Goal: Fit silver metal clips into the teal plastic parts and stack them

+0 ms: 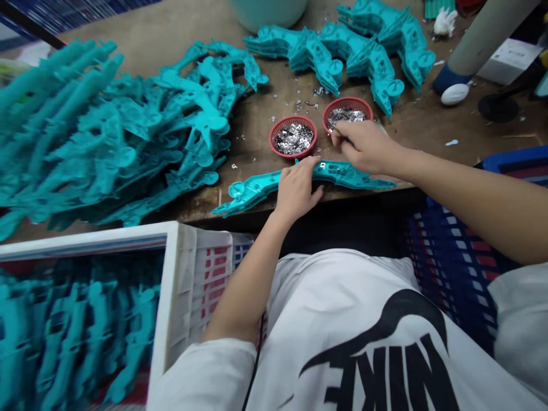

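Observation:
A long teal plastic part [257, 188] lies along the front edge of the brown table [265, 114]. My left hand [296, 190] rests on its middle, fingers curled over it and holding it down. My right hand [363, 145] hovers at the near rim of the right red bowl [347, 111], fingertips pinched together; what they pinch is too small to make out. Both this bowl and the left red bowl [293, 137] hold several small shiny metal pieces.
A big heap of teal parts [107, 131] fills the table's left. Stacked teal parts [363, 51] lie at the back. A white crate [85, 319] of teal parts stands at lower left, a blue crate [462, 251] at right. Loose metal bits dot the table.

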{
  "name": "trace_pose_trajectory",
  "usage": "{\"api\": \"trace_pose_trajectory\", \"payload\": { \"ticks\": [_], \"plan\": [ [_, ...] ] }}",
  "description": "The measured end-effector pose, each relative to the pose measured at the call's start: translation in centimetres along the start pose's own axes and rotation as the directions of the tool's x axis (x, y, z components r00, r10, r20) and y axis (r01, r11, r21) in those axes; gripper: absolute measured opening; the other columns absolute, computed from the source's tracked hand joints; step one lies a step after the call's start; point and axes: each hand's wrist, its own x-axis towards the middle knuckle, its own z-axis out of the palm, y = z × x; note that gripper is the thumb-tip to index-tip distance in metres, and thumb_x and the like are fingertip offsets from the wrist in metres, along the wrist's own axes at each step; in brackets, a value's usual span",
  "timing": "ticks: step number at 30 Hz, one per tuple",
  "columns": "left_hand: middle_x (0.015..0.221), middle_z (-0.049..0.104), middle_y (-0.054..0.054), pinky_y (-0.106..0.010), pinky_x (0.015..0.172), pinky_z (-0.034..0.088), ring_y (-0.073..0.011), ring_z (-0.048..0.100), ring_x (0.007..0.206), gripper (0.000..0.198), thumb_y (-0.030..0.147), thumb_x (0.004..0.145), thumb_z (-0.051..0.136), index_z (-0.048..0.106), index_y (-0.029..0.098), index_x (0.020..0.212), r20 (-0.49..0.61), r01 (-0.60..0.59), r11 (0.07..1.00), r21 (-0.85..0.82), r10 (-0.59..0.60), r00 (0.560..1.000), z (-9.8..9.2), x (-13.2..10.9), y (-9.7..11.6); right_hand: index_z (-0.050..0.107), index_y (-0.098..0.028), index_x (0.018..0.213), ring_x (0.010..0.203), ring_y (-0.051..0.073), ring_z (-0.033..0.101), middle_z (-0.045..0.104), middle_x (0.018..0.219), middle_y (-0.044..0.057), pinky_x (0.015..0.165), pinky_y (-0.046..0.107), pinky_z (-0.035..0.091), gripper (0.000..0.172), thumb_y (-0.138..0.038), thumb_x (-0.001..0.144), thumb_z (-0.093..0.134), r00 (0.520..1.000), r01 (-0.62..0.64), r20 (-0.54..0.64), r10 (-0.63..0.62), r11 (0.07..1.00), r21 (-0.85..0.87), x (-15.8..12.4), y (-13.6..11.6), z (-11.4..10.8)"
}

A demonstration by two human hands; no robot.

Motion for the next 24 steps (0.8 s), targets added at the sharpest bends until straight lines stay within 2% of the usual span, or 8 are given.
{"api": "trace_pose_trajectory", "payload": {
  "ticks": [3,6,8,12,16,19,24],
  "plan": [
    [0.203,0.061,-0.017,-0.053,0.146,0.051,-0.0391,0.058,0.190,0.069,0.026,0.115,0.071,0.069,0.023,0.184,0.030,-0.004,0.999,0.035,0.003,1.000,-0.2,-0.1,0.4,0.089,-0.019,0.130,0.102,0.033,0.079,0.090,0.111,0.013,0.096,0.042,0.055,0.036,-0.024,0.111,0.060,0.997,0.019,0.076,-0.016,0.999,-0.043,0.2,0.1,0.4],
    [0.204,0.060,-0.017,-0.055,0.146,0.051,-0.0401,0.058,0.190,0.068,0.027,0.116,0.070,0.069,0.024,0.185,0.048,0.005,0.998,0.056,-0.007,0.999,-0.5,-0.1,0.7,0.094,-0.018,0.135,0.102,0.033,0.082,0.093,0.111,0.013,0.091,0.041,0.052,0.040,-0.029,0.112,0.063,0.982,0.005,0.186,0.021,0.991,-0.134,0.1,-0.5,0.4],
    [0.203,0.061,-0.017,-0.056,0.147,0.050,-0.0409,0.057,0.190,0.070,0.027,0.116,0.071,0.068,0.023,0.185,0.061,0.001,0.998,0.055,-0.004,0.998,-0.9,0.0,0.7,0.094,-0.016,0.141,0.106,0.035,0.084,0.095,0.117,0.016,0.089,0.040,0.051,0.043,-0.039,0.115,0.069,0.963,-0.001,0.262,0.058,0.977,-0.215,0.0,-0.8,0.4],
    [0.201,0.062,-0.020,-0.059,0.150,0.049,-0.0427,0.060,0.187,0.066,0.027,0.116,0.074,0.071,0.020,0.182,0.091,-0.019,0.998,0.060,0.014,0.996,-1.7,0.5,0.9,0.087,-0.013,0.163,0.118,0.040,0.088,0.096,0.139,0.022,0.086,0.039,0.051,0.064,-0.053,0.113,0.084,0.919,0.003,0.374,0.128,0.944,-0.330,0.0,-1.1,0.4],
    [0.196,0.067,-0.024,-0.058,0.149,0.050,-0.0444,0.064,0.183,0.060,0.026,0.115,0.080,0.075,0.017,0.174,0.097,0.006,0.997,0.075,-0.013,0.995,-2.1,1.5,1.6,0.083,-0.015,0.168,0.119,0.039,0.088,0.095,0.143,0.022,0.087,0.038,0.051,0.066,-0.053,0.115,0.087,0.902,0.012,0.412,0.130,0.946,-0.323,0.1,-1.0,0.2],
    [0.187,0.074,-0.024,-0.059,0.148,0.053,-0.0441,0.069,0.178,0.043,0.027,0.118,0.078,0.082,0.017,0.160,0.073,0.028,0.998,0.052,-0.032,0.997,-2.1,2.2,2.0,0.084,-0.016,0.167,0.118,0.038,0.089,0.095,0.143,0.021,0.088,0.037,0.053,0.065,-0.052,0.114,0.090,0.899,0.011,0.421,0.118,0.957,-0.290,0.1,-1.0,0.0],
    [0.177,0.080,-0.023,-0.060,0.142,0.062,-0.0433,0.076,0.169,0.034,0.026,0.119,0.075,0.085,0.017,0.150,0.082,0.003,0.999,-0.045,0.000,0.997,-2.0,3.0,0.9,0.084,-0.014,0.167,0.117,0.038,0.090,0.096,0.142,0.022,0.086,0.037,0.052,0.064,-0.051,0.114,0.090,0.892,-0.005,0.428,0.142,0.952,-0.305,0.2,-1.7,-0.4]
  ]
}}
